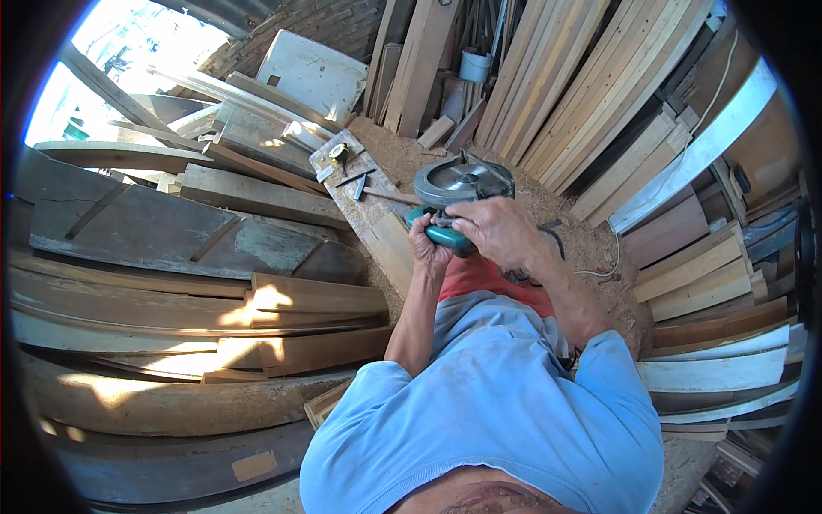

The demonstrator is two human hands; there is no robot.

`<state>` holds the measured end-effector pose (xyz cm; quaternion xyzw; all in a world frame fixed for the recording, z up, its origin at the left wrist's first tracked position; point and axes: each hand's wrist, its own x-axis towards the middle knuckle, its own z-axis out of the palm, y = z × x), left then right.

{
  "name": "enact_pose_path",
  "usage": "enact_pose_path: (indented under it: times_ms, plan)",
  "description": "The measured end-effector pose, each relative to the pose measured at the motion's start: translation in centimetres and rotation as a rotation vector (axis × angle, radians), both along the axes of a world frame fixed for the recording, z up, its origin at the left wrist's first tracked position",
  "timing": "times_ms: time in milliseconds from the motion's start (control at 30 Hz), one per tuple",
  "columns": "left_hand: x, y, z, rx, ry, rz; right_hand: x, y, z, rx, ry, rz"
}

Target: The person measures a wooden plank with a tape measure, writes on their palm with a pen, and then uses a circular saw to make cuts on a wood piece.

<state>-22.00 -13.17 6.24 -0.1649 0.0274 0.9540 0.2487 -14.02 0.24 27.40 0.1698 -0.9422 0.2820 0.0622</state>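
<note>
A circular saw point(463, 182) is held up in front of my body, its round blade and metal guard facing upward and its green motor body point(451, 237) toward me. My left hand point(428, 246) is wrapped round the green body from the left. From the right, my right hand point(495, 228) reaches over the saw, its fingers closed on a part near the guard; that exact part is hidden. Just beyond, a narrow wooden board point(382, 224) carries a hammer point(361, 187) with a wooden handle, a dark thin stick point(352, 177) and a yellow-and-black tape measure point(340, 155).
Stacked planks and beams point(163, 308) fill the left side. Long boards point(591, 94) lean at the back right, with more lumber point(698, 265) piled at the right. Sawdust point(569, 227) covers the floor, where a cable point(604, 272) lies. A white bucket point(475, 66) stands behind.
</note>
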Motion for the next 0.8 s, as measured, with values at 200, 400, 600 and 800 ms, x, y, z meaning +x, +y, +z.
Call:
enact_pose_path:
  times_ms: [200, 400, 600, 800]
  plan:
    - [1.8, 1.1, 4.3, -0.004, 0.082, -0.035, -3.9, -2.6, -0.3, 0.154, -0.027, 0.079]
    - [2.1, 0.9, -2.6, -0.037, 0.350, -0.076, -10.0, -2.4, -1.8, 0.280, 0.116, -0.084]
    - [4.1, 0.7, 2.4, -0.081, 0.176, -0.163, -13.1, 4.8, -1.5, 0.369, 0.060, -0.542]
    - [4.7, 1.4, 0.1, -0.068, 0.247, -0.314, -13.5, 11.8, -7.6, 0.417, -0.132, -0.551]
